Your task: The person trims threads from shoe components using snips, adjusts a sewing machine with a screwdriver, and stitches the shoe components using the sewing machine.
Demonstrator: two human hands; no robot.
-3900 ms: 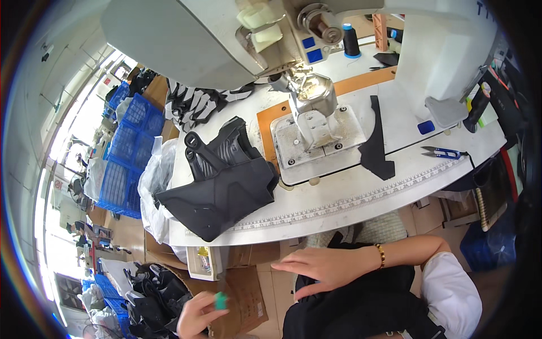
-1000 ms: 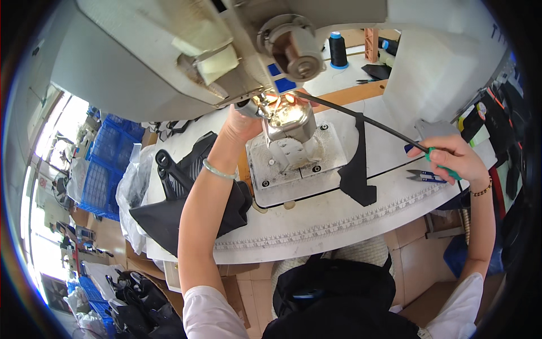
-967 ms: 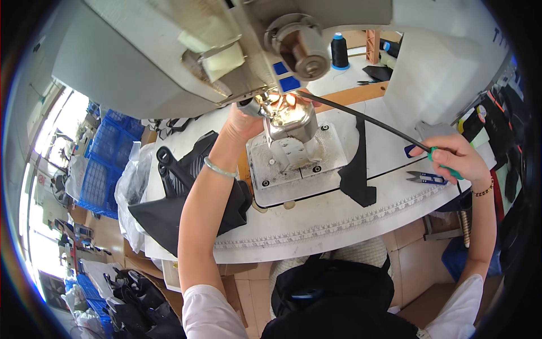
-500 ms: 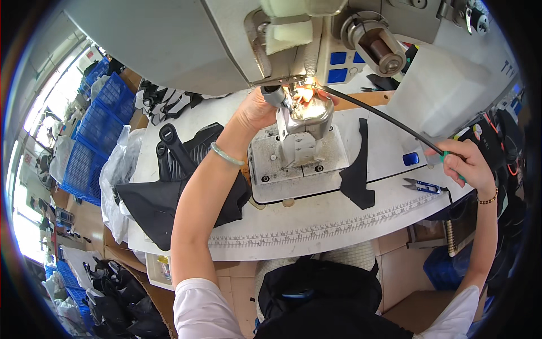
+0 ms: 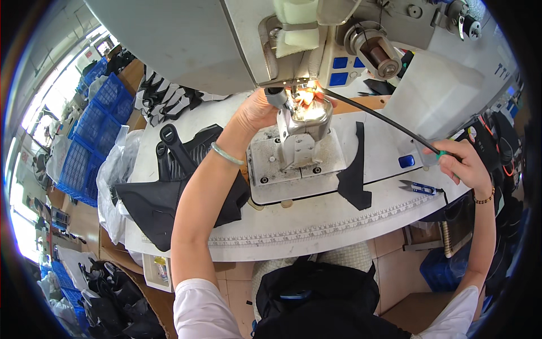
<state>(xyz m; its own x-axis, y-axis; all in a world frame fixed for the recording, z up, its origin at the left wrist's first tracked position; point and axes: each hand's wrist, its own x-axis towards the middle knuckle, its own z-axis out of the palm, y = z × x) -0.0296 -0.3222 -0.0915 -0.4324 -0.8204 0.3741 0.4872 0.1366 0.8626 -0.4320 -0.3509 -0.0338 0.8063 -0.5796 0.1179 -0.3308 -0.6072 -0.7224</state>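
My right hand (image 5: 466, 165) is closed around the green handle of a long screwdriver (image 5: 385, 117) with a black shaft. The shaft slants up to the left, and its tip ends at the brightly lit needle area of a post-bed sewing machine (image 5: 299, 148). My left hand (image 5: 259, 112) reaches up beside the machine's post, just under the head. Its fingers pass behind the post and the presser parts, mostly hidden; a fingertip shows on the post's right side. What they grip, if anything, cannot be seen.
A narrow black cut piece (image 5: 354, 172) lies right of the metal bed plate. Blue-handled thread snips (image 5: 420, 187) rest near the table's right edge. Black sewn pieces (image 5: 155, 206) lie under and beside my left forearm. Stacked blue crates (image 5: 84, 166) stand at the left.
The view has shifted slightly. My right hand has turned a little on the screwdriver handle, and less of the green end shows. The tip stays at the needle area; my left hand looks unmoved.
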